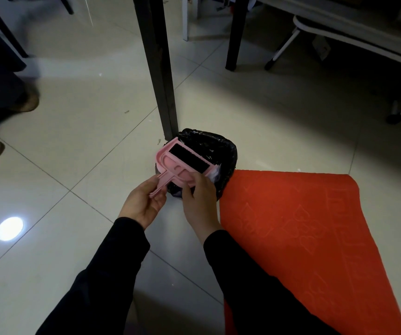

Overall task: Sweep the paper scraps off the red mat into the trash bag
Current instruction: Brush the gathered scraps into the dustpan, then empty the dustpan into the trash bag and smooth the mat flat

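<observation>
Head view — left hand (143, 204), right hand (200, 199) tight on dustpan (168, 163) — above trash bag (227, 147) rim

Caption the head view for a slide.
Left hand and right hand hold pink dustpan set over black trash bag beside red mat.

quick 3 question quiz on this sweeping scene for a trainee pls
1. True or false: the pink brush is held above the black trash bag.
2. Which hand holds the brush's handle? A. left hand B. right hand C. neither
3. Fill in: the red mat lies on the floor on the person's ___ side.

Key: 1 true. 2 A; the right hand grips the brush's body instead. 3 right.
</observation>
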A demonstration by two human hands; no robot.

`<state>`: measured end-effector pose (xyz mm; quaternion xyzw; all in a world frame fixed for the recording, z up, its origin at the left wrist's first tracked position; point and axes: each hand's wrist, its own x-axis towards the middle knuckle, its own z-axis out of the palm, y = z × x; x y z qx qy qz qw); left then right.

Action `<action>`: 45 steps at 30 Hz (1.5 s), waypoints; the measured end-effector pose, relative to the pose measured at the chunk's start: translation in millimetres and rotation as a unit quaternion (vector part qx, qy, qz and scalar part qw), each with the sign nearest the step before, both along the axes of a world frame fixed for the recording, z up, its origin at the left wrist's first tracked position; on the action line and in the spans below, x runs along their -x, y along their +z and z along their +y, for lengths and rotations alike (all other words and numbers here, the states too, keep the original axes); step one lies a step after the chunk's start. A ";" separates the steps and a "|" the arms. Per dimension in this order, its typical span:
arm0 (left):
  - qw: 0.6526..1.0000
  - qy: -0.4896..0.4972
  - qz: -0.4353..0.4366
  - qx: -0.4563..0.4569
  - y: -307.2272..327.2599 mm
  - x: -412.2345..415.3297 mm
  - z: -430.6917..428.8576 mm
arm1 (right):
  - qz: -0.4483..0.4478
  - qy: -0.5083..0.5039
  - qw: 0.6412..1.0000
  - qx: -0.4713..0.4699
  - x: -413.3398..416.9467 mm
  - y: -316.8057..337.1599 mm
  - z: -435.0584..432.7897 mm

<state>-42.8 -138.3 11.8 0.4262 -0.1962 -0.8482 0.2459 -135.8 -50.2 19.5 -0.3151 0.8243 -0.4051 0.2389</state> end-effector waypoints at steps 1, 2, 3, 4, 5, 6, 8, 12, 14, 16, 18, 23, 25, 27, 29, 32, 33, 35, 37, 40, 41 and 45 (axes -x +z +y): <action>1.000 -0.002 0.003 0.005 0.4 -4.1 -1.7 | -0.013 -0.002 1.000 0.004 0.5 -1.0 1.6; 1.000 0.000 0.008 0.010 -0.2 -11.1 -2.0 | -0.029 -0.001 1.000 0.006 0.3 -2.2 3.3; 1.000 0.005 0.013 0.012 -2.2 -19.3 -1.0 | -0.045 0.000 0.999 0.005 -0.5 -2.6 4.8; 1.000 0.019 0.016 0.007 -4.2 -27.9 1.6 | -0.057 0.000 0.998 0.005 -1.8 -3.4 5.9; 0.999 0.039 0.014 -0.004 -7.2 -36.3 5.4 | -0.068 -0.002 0.998 0.007 -4.4 -4.3 6.4; 0.998 0.057 0.013 -0.016 -9.8 -41.9 10.3 | -0.077 -0.009 0.997 0.013 -7.1 -6.0 6.2; 0.995 0.089 0.020 -0.041 -16.3 -50.0 20.4 | -0.103 -0.024 0.994 0.022 -14.4 -6.7 4.7; 0.988 0.129 0.055 -0.057 -26.8 -53.5 41.8 | -0.161 -0.040 0.986 0.002 -26.6 -9.2 -0.5; 0.989 0.123 0.071 -0.045 -33.1 -55.3 53.7 | -0.200 -0.031 0.979 0.000 -35.4 -10.3 -3.1; 0.991 0.116 0.058 -0.029 -39.2 -53.9 64.7 | -0.236 -0.011 0.972 0.004 -40.6 -11.9 -3.2; 0.993 0.109 0.033 -0.014 -44.0 -52.6 73.9 | -0.248 0.017 0.969 -0.011 -42.8 -16.6 -2.4; 0.993 0.096 -0.071 0.017 -59.9 -42.0 96.5 | -0.218 0.065 0.971 -0.071 -47.6 -35.9 0.1; 0.990 0.073 -0.117 0.025 -67.7 -39.4 101.3 | -0.235 0.072 0.965 -0.086 -50.4 -46.2 2.5; 0.986 0.062 -0.153 0.035 -76.3 -35.7 106.1 | -0.252 0.069 0.961 -0.096 -52.0 -57.3 5.6; 0.980 0.107 -0.166 0.012 -78.8 -33.4 105.2 | -0.266 0.067 0.955 -0.110 -52.2 -67.3 8.6; 0.974 0.149 -0.164 -0.052 -85.0 -24.0 102.1 | -0.292 0.056 0.947 -0.121 -49.0 -76.0 12.5; 0.972 0.154 -0.169 -0.061 -88.2 -20.6 100.7 | -0.294 0.059 0.946 -0.126 -46.8 -77.2 13.8; 0.967 0.161 -0.184 -0.078 -96.8 -15.1 99.0 | -0.292 0.062 0.944 -0.137 -42.6 -81.4 15.7; 0.962 0.158 -0.202 -0.094 -103.3 -9.6 97.4 | -0.293 0.056 0.944 -0.139 -38.9 -86.2 17.0; 0.958 0.150 -0.225 -0.094 -109.5 -2.6 93.7 | -0.297 0.051 0.943 -0.138 -34.5 -90.7 20.0; 0.958 0.147 -0.230 -0.092 -110.3 -0.7 93.1 | -0.296 0.054 0.943 -0.141 -33.0 -91.6 21.7; 0.955 0.121 -0.263 -0.069 -114.0 1.7 91.0 | -0.294 0.080 0.939 -0.160 -30.8 -93.6 24.5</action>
